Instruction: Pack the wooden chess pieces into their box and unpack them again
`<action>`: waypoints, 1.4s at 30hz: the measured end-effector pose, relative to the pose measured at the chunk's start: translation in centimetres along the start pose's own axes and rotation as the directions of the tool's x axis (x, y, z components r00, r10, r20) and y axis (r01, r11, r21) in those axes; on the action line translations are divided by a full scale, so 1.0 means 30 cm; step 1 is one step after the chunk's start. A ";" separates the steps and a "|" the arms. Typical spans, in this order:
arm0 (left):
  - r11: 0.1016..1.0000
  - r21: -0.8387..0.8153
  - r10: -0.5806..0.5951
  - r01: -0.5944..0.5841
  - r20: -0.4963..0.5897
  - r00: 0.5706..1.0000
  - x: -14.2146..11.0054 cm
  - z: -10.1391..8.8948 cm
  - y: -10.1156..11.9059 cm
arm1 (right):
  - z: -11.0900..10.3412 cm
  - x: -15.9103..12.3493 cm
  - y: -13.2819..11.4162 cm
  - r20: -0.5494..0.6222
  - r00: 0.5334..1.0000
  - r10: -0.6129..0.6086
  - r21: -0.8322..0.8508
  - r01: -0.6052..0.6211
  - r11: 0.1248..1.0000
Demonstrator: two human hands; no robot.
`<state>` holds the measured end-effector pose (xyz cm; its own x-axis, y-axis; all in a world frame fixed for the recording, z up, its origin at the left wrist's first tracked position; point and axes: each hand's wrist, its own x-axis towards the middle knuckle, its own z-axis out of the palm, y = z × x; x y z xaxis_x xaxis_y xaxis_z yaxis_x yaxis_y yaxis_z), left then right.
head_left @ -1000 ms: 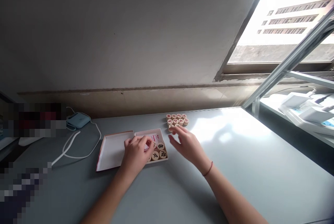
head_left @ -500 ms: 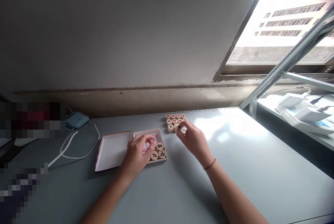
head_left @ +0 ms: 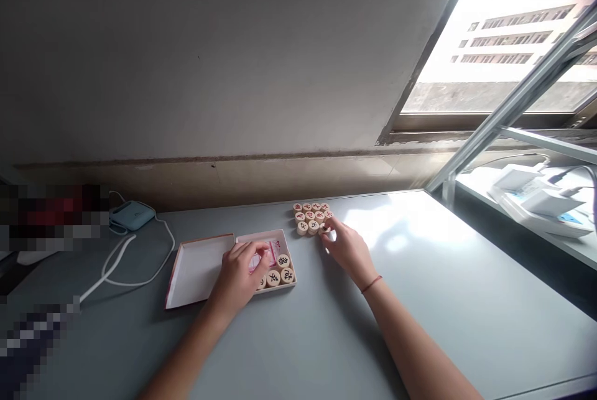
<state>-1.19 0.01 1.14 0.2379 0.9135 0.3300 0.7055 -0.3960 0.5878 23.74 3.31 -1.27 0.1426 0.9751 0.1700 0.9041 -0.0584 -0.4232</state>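
1. Pieces (head_left: 310, 215) stand in close rows on the grey table (head_left: 336, 350), beyond the box and to its right; more lie inside the box. The tabletop looks smooth, so a sideways knock could probably slide several at once.
2. Box (head_left: 285, 244): open, its lid (head_left: 198, 269) lying beside it on the left, inside face up. Likely fault: a wrist leaning on the near wall or the lid could shift the box and jostle its loose contents.
3. Left hand (head_left: 239, 272): above the left part of the box, hiding some of the contents. Grip slack, thumb and fingers parted, nothing visible between them; palm side not seen. A blind reach there could catch the wrong piece or tip one over.
4. Right hand (head_left: 349, 252): at the near right corner of the rows, thumb and fingertips pinching one piece.
5. End piece (head_left: 325, 228): partly covered by those fingertips, in line with the front row. Cannot tell whether its full weight rests on the table. Letting go early might drop it crooked; pushing too far could shunt its neighbours.
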 end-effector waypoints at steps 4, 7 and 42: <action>1.000 0.018 0.015 -0.015 -0.040 0.999 0.005 -0.003 -0.005 | 0.008 0.004 -0.003 -0.030 1.000 0.003 0.019 -0.002 1.000; 0.999 0.036 0.018 -0.017 -0.028 0.999 0.005 -0.001 -0.012 | 0.006 0.003 -0.001 -0.039 0.999 -0.008 0.018 0.009 1.000; 0.841 -0.422 -0.319 0.339 0.119 0.940 -0.001 0.028 0.098 | -0.025 -0.113 -0.181 -0.099 0.864 -0.494 0.458 0.480 0.748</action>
<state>1.44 -1.10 2.25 0.0782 0.9963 0.0350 0.3919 -0.0630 0.9179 18.65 0.16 1.12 -0.2832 0.8501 0.4440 0.5606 0.5223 -0.6426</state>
